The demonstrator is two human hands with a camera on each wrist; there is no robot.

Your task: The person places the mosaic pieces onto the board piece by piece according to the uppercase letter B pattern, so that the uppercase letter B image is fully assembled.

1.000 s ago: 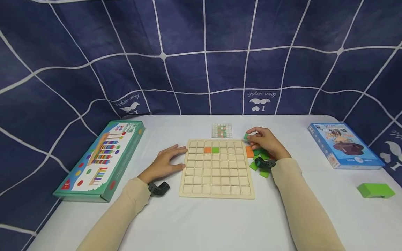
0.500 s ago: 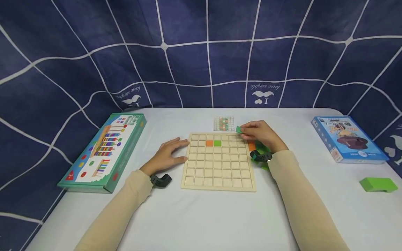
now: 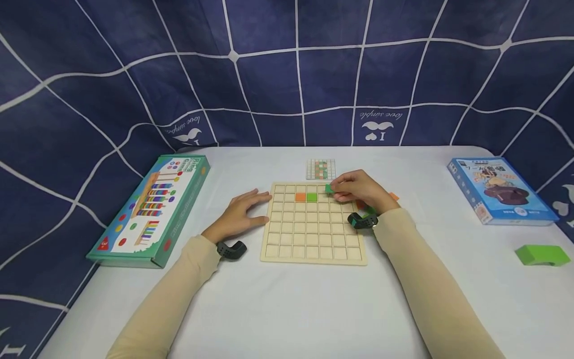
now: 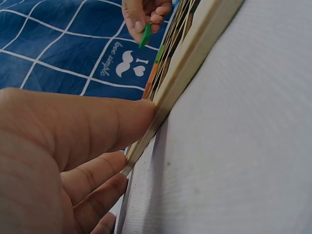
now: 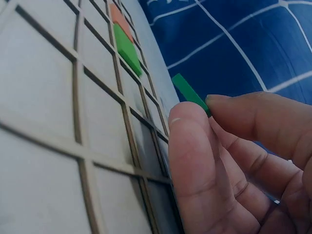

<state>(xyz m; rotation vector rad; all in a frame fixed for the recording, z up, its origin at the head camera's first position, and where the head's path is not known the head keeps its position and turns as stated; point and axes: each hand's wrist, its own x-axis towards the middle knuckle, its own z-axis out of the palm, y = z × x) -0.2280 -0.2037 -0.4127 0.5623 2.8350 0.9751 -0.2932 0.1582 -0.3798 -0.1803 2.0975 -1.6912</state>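
Note:
A wooden grid board (image 3: pixel 312 253) lies on the white table, with an orange tile (image 3: pixel 300 197) and a light green tile (image 3: pixel 311 197) side by side in its second row. My right hand (image 3: pixel 358 189) pinches a darker green tile (image 5: pixel 190 94) between thumb and finger, above the board's upper right part. In the right wrist view that tile is tilted and apart from the grid. My left hand (image 3: pixel 237 214) touches the board's left edge with straight fingers; the left wrist view shows the thumb (image 4: pixel 131 114) against the rim. Loose tiles (image 3: pixel 393 196) lie partly hidden under the right hand and wrist.
A small pattern card (image 3: pixel 321 169) lies behind the board. At the left is a green game box (image 3: pixel 150 212), at the right a blue box (image 3: pixel 502 191) and a green arched block (image 3: pixel 542 255). A dark blue gridded cloth (image 3: pixel 269 75) hangs behind the table.
My right hand has carried the green tile leftward from beside the loose tiles to over the board. The left hand stays at the board's edge. The head view has tilted slightly.

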